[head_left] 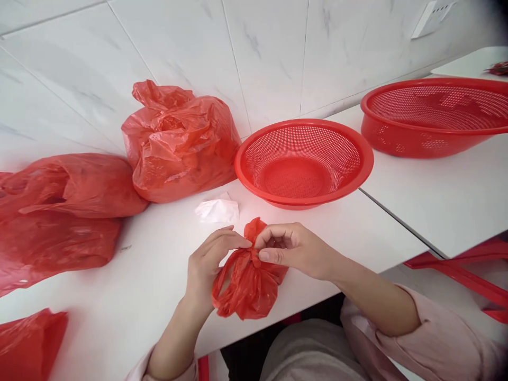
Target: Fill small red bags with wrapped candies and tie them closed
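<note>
A small red plastic bag (248, 283) lies at the front edge of the white table (159, 275), bunched and knotted at its top. My left hand (208, 262) pinches the knot from the left, with the bag's body against its palm. From the right, my right hand (296, 248) grips the same knot with curled fingers. Both hands meet at the bag's neck. A crumpled white tissue (217, 210) sits just behind the bag.
A red perforated basket (304, 164) stands behind my hands, and a larger red basket (434, 114) sits on the neighbouring table to the right. Full red plastic bags rest at the wall (180, 140), far left (59, 211) and front left corner (29, 344).
</note>
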The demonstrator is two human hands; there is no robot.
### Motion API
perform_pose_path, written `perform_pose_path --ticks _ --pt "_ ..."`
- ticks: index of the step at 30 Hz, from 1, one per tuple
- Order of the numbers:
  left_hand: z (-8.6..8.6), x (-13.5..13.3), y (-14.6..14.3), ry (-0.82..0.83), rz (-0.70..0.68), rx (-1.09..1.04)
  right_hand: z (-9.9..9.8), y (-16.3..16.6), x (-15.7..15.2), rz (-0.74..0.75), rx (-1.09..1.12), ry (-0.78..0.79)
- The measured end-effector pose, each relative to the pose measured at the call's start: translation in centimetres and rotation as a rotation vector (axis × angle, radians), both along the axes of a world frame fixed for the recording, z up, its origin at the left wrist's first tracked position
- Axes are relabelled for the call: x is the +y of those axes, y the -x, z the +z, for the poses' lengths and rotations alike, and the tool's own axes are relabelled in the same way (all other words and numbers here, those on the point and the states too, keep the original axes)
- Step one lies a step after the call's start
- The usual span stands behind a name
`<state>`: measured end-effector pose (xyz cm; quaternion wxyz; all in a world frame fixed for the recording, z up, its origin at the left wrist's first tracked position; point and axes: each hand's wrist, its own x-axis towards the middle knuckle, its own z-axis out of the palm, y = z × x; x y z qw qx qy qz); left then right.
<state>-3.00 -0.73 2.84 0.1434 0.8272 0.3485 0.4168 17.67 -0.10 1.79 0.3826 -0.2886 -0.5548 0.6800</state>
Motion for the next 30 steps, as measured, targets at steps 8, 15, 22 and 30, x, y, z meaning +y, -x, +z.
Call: perform_pose_path --ticks 8,15,22,30 --pt "1.3 0.4 0.5 0.130 -0.204 0.047 0.6 -0.6 0.5 0.246 -0.102 0.000" --pt "1.4 0.4 1.1 0.191 -0.328 0.158 1.3 -0.5 -0.2 0.314 -0.236 0.000" --pt "1.8 0.2 2.3 0.106 -0.257 0.229 1.7 -0.7 -2.1 -0.099 -0.782 -1.092" --pt "1.1 -0.6 4.3 0.157 -0.189 0.155 -0.5 -0.6 -2.4 -0.142 -0.803 -1.207"
